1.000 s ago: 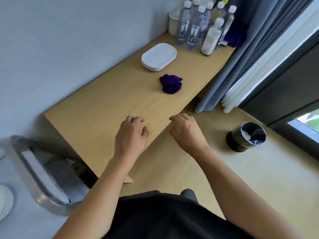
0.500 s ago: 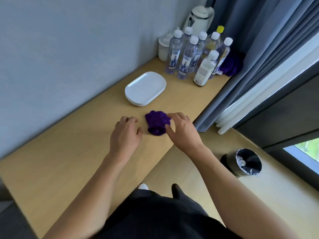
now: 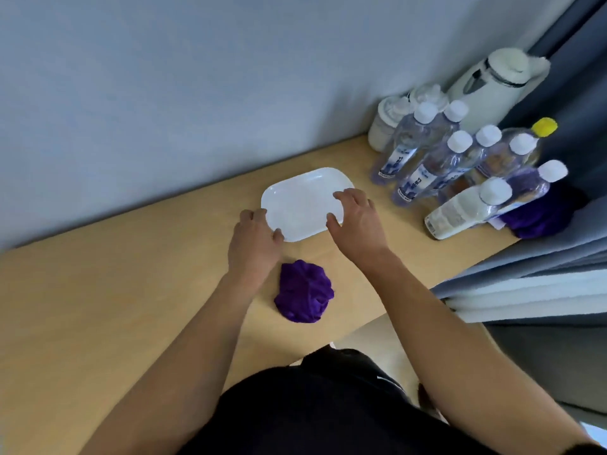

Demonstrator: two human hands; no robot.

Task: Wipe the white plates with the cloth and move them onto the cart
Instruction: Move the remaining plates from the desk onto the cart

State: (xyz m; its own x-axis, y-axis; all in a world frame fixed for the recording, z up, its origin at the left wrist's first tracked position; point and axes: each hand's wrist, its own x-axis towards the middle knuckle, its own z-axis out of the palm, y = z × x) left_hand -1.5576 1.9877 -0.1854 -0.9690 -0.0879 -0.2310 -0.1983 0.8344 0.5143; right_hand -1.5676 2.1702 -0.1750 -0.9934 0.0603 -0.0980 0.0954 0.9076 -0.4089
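A stack of white rectangular plates lies on the wooden table near the wall. My left hand holds the stack's near-left edge, with its thumb over the rim. My right hand holds the right edge, fingers curled on top and thumb at the near rim. A crumpled purple cloth lies on the table just in front of the plates, between my forearms, and neither hand touches it. The cart is out of view.
Several water bottles stand close to the right of the plates. Behind them are a white kettle and a white jar. Another purple cloth lies by the grey curtain. The wall runs right behind the table.
I have stepped closer along the table. Both hands passed over the purple cloth and now hold the edges of the plate stack. The cloth has stayed where it lay.
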